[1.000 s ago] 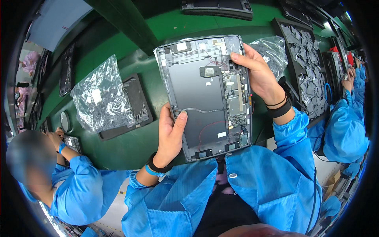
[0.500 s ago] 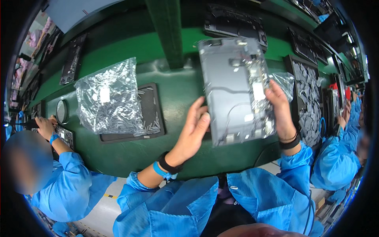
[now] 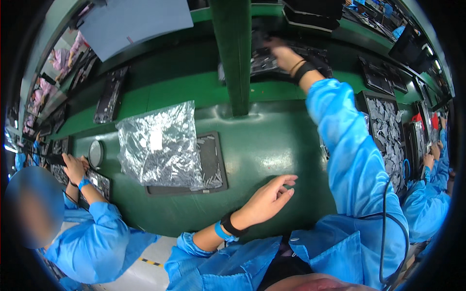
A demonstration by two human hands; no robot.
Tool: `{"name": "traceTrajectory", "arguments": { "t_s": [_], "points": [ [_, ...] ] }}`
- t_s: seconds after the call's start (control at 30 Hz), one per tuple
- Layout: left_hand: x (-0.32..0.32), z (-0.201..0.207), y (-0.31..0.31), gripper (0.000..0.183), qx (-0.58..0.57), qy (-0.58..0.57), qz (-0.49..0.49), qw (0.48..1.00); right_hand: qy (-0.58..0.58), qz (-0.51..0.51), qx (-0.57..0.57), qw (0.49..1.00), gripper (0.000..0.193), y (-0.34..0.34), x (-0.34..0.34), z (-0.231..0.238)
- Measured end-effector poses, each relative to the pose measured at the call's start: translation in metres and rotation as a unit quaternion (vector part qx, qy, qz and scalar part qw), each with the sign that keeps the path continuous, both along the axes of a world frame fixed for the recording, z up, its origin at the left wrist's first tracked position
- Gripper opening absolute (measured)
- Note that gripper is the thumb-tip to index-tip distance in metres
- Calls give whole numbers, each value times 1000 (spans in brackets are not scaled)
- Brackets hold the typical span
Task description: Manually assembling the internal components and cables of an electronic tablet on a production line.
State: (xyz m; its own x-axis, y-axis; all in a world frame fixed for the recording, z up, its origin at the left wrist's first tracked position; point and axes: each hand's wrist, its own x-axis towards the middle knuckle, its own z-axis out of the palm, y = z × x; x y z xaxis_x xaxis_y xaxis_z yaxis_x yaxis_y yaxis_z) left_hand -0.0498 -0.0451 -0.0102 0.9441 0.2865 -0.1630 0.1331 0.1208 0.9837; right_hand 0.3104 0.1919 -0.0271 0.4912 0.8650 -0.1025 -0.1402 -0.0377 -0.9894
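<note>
Above the green work mat, my left hand hovers with fingers loosely bent and apart, holding nothing. My right arm is stretched to the far side, and my right hand is smeared by motion. It is over the dark electronic device assemblies lying on the green strip behind the mat. Whether its fingers grip anything is unclear. To the left of my left hand, a clear plastic bag full of small grey strips rests on a black tray with loose strips in it.
A green post stands at the far middle, beside my right hand. Right of my sleeve is a black tray of grey pieces. At left, a co-worker in blue handles a device near a round mirror-like disc. Another person's hands work at far right.
The grey device panel with exposed circuit parts has left the space before me. My right hand has reached away to the far strip; my left hand has dropped nearer and is no longer beside the panel.
</note>
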Motion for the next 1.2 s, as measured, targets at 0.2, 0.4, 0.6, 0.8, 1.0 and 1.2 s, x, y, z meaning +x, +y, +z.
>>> {"name": "traceTrajectory", "arguments": {
  "t_s": [0.2,0.4,0.6,0.8,1.0,1.2],
  "points": [
    [7,6,-6,41,11,9,-23,1000,57,-12,-9,998,26,55,-53,-66],
    [-6,-2,4,39,16,26,12,999,-9,139,-9,990,25,64,-86,-49],
    [-1,2,7,38,8,4,-3,1000,-426,-2,-1,905,43,-60,52,41],
    [-3,-12,9,38,-68,5,-4,998,-500,-2,-468,729,73,-145,92,33],
    [38,-10,35,37,-215,-20,35,976,-341,-159,-320,870,49,-163,92,-12],
    [108,7,56,40,-343,-65,239,906,110,-192,40,974,41,-204,8,20]
  ]
}}
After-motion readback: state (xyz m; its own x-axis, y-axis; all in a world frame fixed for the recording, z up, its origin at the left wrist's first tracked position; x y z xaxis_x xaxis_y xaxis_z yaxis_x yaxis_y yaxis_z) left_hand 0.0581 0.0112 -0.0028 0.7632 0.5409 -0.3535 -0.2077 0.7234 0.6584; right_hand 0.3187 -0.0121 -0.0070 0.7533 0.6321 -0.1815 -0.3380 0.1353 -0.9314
